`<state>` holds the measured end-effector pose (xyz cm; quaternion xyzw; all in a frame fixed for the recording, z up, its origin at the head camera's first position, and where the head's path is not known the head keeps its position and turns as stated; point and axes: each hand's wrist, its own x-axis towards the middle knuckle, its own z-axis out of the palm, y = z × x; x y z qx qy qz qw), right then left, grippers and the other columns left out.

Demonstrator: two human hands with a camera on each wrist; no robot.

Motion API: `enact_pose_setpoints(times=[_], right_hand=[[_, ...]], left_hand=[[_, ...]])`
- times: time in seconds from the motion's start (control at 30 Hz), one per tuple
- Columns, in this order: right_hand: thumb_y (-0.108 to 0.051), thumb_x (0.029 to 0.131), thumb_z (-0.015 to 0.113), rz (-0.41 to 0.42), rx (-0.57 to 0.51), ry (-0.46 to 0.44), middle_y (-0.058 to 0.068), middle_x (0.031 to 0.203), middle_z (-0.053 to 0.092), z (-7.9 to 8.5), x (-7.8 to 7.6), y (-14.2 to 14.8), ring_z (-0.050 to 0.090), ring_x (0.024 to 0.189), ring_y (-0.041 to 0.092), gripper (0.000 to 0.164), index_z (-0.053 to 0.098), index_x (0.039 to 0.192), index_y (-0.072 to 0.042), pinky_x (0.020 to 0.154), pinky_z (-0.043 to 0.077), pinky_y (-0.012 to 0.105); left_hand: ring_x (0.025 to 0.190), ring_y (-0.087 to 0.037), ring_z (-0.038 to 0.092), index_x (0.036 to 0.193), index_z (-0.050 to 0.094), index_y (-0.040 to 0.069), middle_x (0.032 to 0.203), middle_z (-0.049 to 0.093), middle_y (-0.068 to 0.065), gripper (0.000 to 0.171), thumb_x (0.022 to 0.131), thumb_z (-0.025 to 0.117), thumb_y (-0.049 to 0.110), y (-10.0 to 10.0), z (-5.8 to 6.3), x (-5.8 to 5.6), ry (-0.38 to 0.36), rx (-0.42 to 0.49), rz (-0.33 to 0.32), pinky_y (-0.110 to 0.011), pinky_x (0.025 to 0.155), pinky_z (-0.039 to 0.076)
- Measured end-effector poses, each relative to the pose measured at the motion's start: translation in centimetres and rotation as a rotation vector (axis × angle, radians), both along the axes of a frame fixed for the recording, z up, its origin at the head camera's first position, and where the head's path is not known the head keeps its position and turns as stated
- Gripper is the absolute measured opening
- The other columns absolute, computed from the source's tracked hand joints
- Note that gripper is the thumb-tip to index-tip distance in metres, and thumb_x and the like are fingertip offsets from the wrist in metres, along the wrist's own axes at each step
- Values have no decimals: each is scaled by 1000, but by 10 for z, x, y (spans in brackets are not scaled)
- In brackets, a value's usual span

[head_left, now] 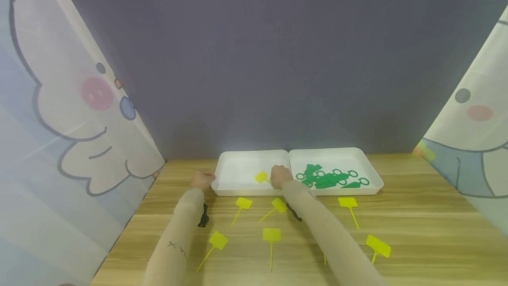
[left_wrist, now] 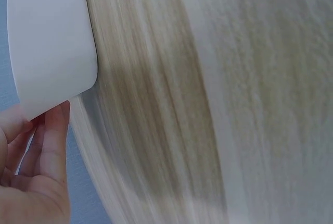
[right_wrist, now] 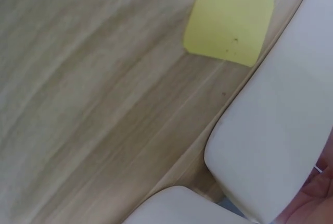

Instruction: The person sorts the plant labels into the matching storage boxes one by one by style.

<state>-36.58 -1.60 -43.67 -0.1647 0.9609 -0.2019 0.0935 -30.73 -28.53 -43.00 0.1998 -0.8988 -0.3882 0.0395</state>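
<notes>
My left hand (head_left: 203, 179) grips the left end of a white tray (head_left: 228, 167), with the thumb on the rim and fingers under the corner (left_wrist: 44, 104). Over the right end of this tray is my right hand (head_left: 281, 175), fingers curled. A yellow plant label (head_left: 261, 177) shows inside the tray, its stem running to the right hand's fingers, which pinch it. The fingertips are hidden in the head view. In the right wrist view the tray's wall (right_wrist: 270, 125) covers much of the right hand (right_wrist: 312, 198).
A second white tray (head_left: 359, 162) stands close on the right, with several green ring-topped tags (head_left: 327, 179) in it. Several more yellow labels, such as one in the middle (head_left: 271, 234), lie spread over the wooden table (head_left: 416, 224). A grey panel (head_left: 258, 65) rises behind the trays.
</notes>
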Motion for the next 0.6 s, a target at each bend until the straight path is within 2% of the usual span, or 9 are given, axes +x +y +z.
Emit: enact_pose_setpoints(times=[0.27, 0.43, 0.53, 0.6], right_hand=[[-2, 85, 51, 21, -15, 13, 4, 64, 60, 5, 3, 3, 52, 56, 16, 19, 62, 69, -6, 56, 49, 26], [-1, 83, 52, 35, -9, 19, 5, 70, 64, 4, 3, 4, 56, 63, 18, 18, 65, 72, -5, 73, 53, 34], [-1, 83, 52, 49, -15, 33, 7, 80, 69, 4, 3, 5, 62, 75, 21, 17, 68, 80, -4, 83, 52, 38], [0, 82, 53, 63, -24, 44, 9, 88, 70, 5, 4, 5, 65, 84, 24, 17, 69, 86, -3, 86, 52, 40]], left_hand=[[107, -37, 56, 108, 64, -2, 117, 60, -21, 30, 85, 57, 17, -2, -3, -1, -14, 18, 0, -44, 91, 45], [105, -37, 57, 106, 65, -2, 116, 61, -22, 29, 85, 58, 17, -3, -4, -2, -5, 17, 1, -43, 89, 46], [105, -37, 57, 106, 65, -2, 116, 61, -22, 29, 85, 58, 17, -4, -5, -3, -2, 23, 4, -43, 88, 47], [105, -37, 57, 106, 65, -2, 116, 61, -21, 30, 85, 58, 17, -4, -5, -3, -2, 26, 5, -43, 87, 47]])
